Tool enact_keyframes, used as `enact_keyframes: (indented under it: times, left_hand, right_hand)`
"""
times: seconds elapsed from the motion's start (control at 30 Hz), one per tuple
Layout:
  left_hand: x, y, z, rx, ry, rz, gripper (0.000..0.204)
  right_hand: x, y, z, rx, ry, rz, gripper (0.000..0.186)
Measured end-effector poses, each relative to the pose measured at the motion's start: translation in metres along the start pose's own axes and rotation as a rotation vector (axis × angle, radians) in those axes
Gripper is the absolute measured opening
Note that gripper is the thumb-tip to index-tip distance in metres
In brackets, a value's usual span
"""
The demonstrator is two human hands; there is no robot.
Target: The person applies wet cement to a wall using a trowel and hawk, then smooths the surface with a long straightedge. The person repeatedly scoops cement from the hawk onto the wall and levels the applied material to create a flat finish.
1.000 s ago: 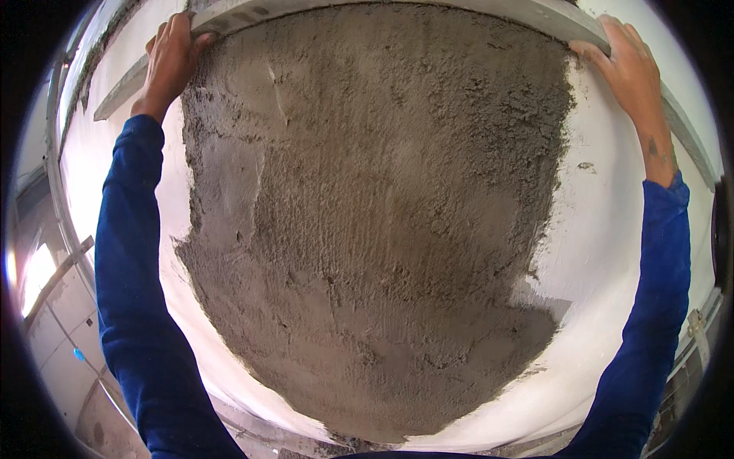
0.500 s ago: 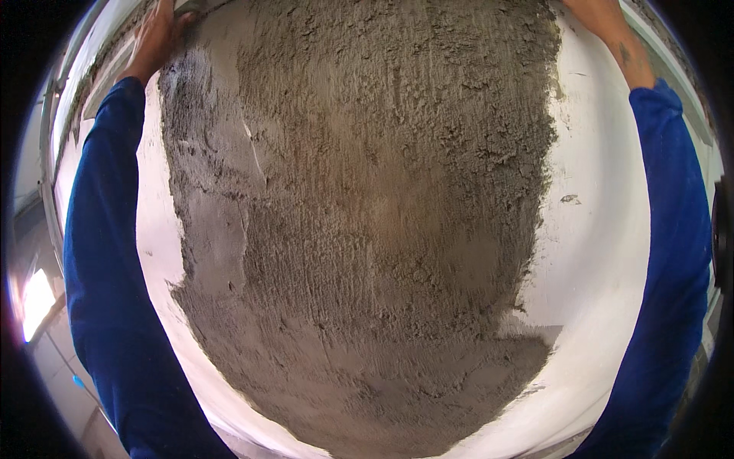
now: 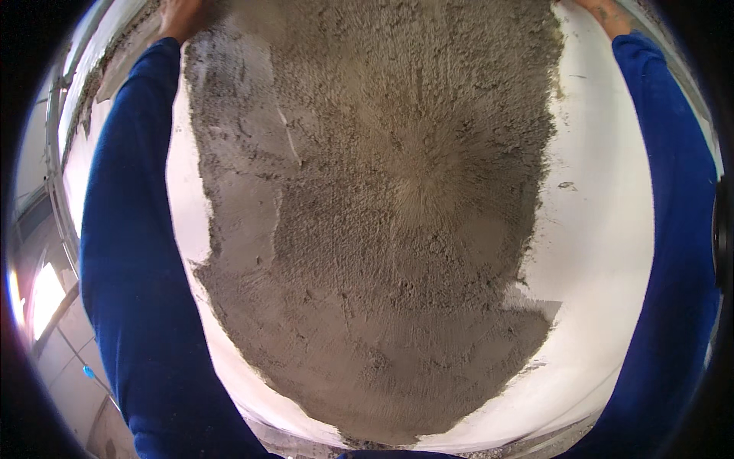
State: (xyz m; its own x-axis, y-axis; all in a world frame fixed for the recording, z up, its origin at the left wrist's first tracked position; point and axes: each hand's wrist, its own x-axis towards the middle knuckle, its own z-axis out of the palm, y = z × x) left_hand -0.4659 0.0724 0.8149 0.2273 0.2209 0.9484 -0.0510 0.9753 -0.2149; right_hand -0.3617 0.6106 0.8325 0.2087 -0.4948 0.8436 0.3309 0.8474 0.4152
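A broad patch of wet grey plaster [image 3: 367, 252] covers the white surface [image 3: 604, 183] in front of me, rough in the upper part and smoother lower down. Both my arms, in blue sleeves, reach up along its two sides. At the upper left, my left hand [image 3: 183, 17] is beside the plaster's edge, and its fingers run out of the picture or blur. My right hand [image 3: 606, 17] is at the upper right, outside the plaster's right edge, with only the wrist and part of the hand showing. Whatever either hand holds is out of sight.
Along the left rim runs a frame-like edge [image 3: 55, 164] crusted with mortar. A bright opening [image 3: 47, 300] and a small blue object [image 3: 88, 372] on a thin line show at the lower left. A dark round thing [image 3: 720, 233] sits at the right rim.
Both hands have moved up, more of each now cut off by the top edge. The left arm has shifted right in the picture; the view of the plaster has also shifted slightly.
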Motion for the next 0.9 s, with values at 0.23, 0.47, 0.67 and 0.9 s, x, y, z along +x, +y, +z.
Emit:
enact_keyframes:
  times: [0.23, 0.47, 0.67, 0.9]
  left_hand:
    - [-0.095, 0.018, -0.042, -0.006, 0.121, 0.14, 0.035]
    - [-0.326, 0.08, -0.175, -0.22, -0.119, 0.012, 0.042]
    - [-0.437, 0.132, -0.212, -0.378, -0.449, -0.064, 0.048]
    - [-0.463, 0.149, -0.185, -0.371, -0.451, -0.102, 0.052]
  right_hand:
    - [-0.096, -0.045, -0.059, 0.027, -0.008, -0.012, 0.051]
    - [-0.317, -0.113, -0.191, 0.133, -0.296, 0.051, 0.056]
    - [-0.403, -0.172, -0.237, 0.453, -0.549, 0.203, 0.049]
    - [-0.415, -0.183, -0.217, 0.463, -0.47, 0.181, 0.051]
